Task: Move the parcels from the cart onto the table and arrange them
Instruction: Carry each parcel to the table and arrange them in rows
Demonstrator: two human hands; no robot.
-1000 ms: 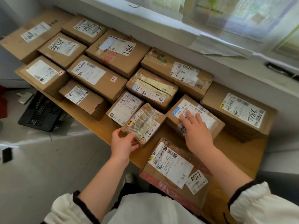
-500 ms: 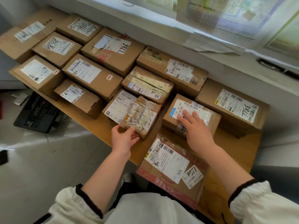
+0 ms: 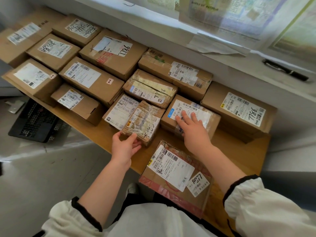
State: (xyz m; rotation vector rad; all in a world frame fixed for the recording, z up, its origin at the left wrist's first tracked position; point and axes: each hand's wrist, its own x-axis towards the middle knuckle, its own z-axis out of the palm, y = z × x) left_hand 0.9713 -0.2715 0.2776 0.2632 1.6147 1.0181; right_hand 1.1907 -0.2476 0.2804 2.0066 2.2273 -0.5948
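While the cart is nowhere in view, the job looks well into its arranging step, since the table (image 3: 95, 132) already carries close rows of brown parcels from nine o'clock round to two. Out at nine and ten o'clock the boxes sit snug, side against side, and seem settled. Nearer the person, at about eleven, a white-label parcel (image 3: 119, 110) lies in the front row. The taped parcel (image 3: 145, 120) sits askew across its right-hand edge; whether it rests on it or is lifted just clear I cannot tell. The left hand (image 3: 125, 148) has the taped parcel by its near corner, fingers (image 3: 137, 144) curled round the front edge in a proper grip. At one o'clock the right hand (image 3: 195, 134) lies flat on the blue-tagged parcel (image 3: 188, 106), fingers straight and spread, gripping nothing; I judge it is steadying that box. At three o'clock from there a large parcel marked 7786 (image 3: 242, 112) stands by the wall. A red-taped parcel (image 3: 171, 170) waits at six o'clock, at the table's near edge. Next, I reckon, the taped parcel wants turning square and setting down flat in the front row between its two neighbours. That calls for care not to ride up on the white label or nudge the steadied box out of line.
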